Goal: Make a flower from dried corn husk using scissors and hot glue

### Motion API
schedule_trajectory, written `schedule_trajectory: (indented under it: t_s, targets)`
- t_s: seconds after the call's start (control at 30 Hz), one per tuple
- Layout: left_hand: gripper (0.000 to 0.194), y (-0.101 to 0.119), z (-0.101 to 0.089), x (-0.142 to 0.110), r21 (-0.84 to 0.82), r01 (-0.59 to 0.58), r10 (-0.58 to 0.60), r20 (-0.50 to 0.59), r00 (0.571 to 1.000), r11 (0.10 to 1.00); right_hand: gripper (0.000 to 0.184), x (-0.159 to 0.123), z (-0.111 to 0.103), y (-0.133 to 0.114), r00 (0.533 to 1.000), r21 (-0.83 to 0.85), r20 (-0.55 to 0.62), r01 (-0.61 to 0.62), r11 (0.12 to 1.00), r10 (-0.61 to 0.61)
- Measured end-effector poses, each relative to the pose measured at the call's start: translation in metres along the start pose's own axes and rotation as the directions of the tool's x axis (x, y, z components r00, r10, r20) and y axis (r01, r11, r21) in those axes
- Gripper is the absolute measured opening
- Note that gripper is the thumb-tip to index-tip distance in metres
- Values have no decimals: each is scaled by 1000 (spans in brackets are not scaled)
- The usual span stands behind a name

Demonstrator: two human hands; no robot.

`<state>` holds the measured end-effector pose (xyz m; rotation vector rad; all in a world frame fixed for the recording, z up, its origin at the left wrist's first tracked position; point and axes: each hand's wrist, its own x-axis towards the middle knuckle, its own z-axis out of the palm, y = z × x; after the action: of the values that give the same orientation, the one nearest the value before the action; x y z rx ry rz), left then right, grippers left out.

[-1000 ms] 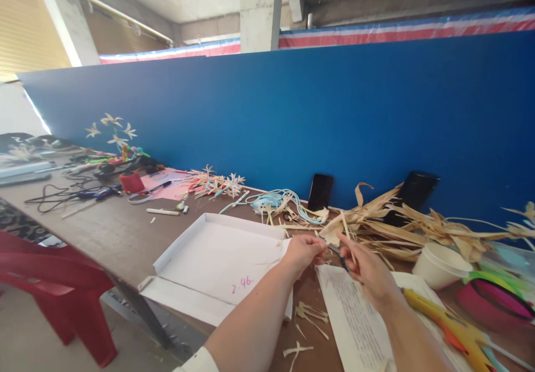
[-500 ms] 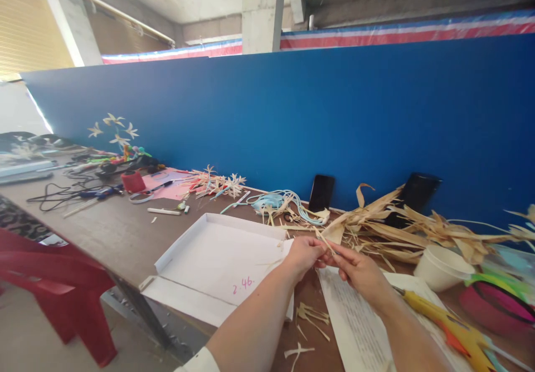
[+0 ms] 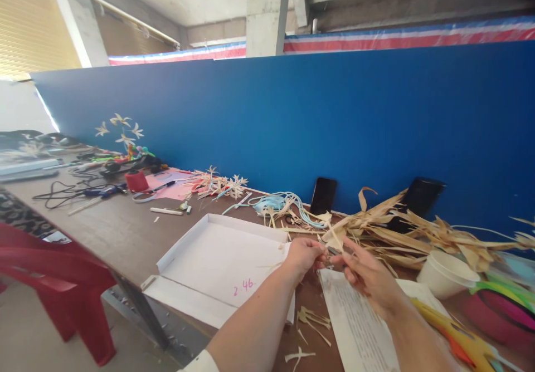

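Observation:
My left hand (image 3: 304,254) is closed in a pinch on a pale dried leaf strip (image 3: 333,235) just above the brown table (image 3: 108,238). My right hand (image 3: 368,276) is closed beside it, fingers curled round what looks like small scissors (image 3: 335,251), whose grey tip meets the strip between the two hands. Both hands hover over the top edge of a printed sheet (image 3: 355,327). Cut leaf scraps (image 3: 311,319) lie on the table below my left forearm.
A white shallow box (image 3: 217,255) marked in pink lies left of my hands. A pile of dried leaves (image 3: 412,233), a white cup (image 3: 445,272) and two dark phones (image 3: 322,195) stand against the blue partition (image 3: 267,127). A red chair (image 3: 54,283) stands at the left.
My hands have stayed together at the leaf strip. The right hand closed in toward the left, then shifted slightly. The view has tilted a little to the left.

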<state>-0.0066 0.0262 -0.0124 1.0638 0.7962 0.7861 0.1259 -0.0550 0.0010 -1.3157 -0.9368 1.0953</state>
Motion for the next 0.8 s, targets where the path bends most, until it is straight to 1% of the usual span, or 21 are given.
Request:
schedule_trajectory:
  t_s: [0.07, 0.13, 0.17, 0.23, 0.3, 0.4, 0.43, 0.47, 0.5, 0.53, 0.57, 0.6, 0.63, 0.7, 0.77, 0.8]
  targets:
    - [12, -1, 0, 0, -10, -12, 12, 1, 1000, 1000, 75, -1, 4, 2, 994, -28, 82, -65, 997, 67]
    - [10, -1, 0, 1, 6, -28, 28, -6, 1000, 1000, 67, 2, 6, 6, 991, -85, 116, -57, 995, 67]
    - [9, -2, 0, 1, 26, -38, 38, -9, 999, 999, 62, 3, 6, 8, 993, -123, 109, -34, 992, 48]
    - [7, -3, 0, 1, 68, -54, 55, -13, 998, 996, 55, 7, 4, 11, 998, -229, 54, 21, 973, -9]
    - [6, -3, 1, 1, 101, -64, 66, -12, 998, 993, 50, 11, 1, 12, 997, -351, -1, 67, 934, -72]
    - [7, -3, 1, 1, 135, -79, 81, -6, 997, 988, 46, 15, -8, 12, 979, -463, -121, 90, 882, -163]
    - [7, -3, 1, 1, 150, -84, 85, -5, 996, 985, 46, 16, -11, 11, 965, -459, -183, 84, 884, -187]
    - [7, -3, 1, 1, 165, -86, 88, -5, 996, 982, 48, 15, -14, 9, 949, -420, -243, 83, 904, -200]
    - [7, -2, 1, 1, 180, -87, 89, -4, 996, 980, 51, 13, -16, 7, 939, -350, -283, 89, 933, -195]
    - [7, -2, 1, 1, 195, -86, 88, -2, 996, 977, 55, 11, -17, 4, 941, -254, -290, 100, 962, -174]
    - [7, -2, 1, 1, 208, -82, 84, 0, 996, 975, 59, 8, -16, 2, 958, -147, -252, 102, 984, -137]
    - [7, -2, 0, 1, 216, -77, 79, 1, 997, 973, 62, 5, -14, 0, 980, -59, -178, 81, 995, -90]
    - [7, -2, 0, 1, 218, -71, 73, 0, 997, 973, 66, 2, -11, -2, 995, -10, -91, 38, 999, -39]
    - [7, -2, 0, 0, 207, -66, 68, -1, 998, 976, 71, -2, -3, -3, 997, 7, 40, -65, 998, 64]
    - [6, -2, 0, 0, 180, -74, 74, 7, 997, 981, 67, -3, 4, -1, 990, -21, 110, -89, 996, 91]
    - [7, -2, 0, 0, 168, -82, 80, 16, 997, 982, 64, -2, 6, 1, 990, -41, 117, -79, 996, 83]
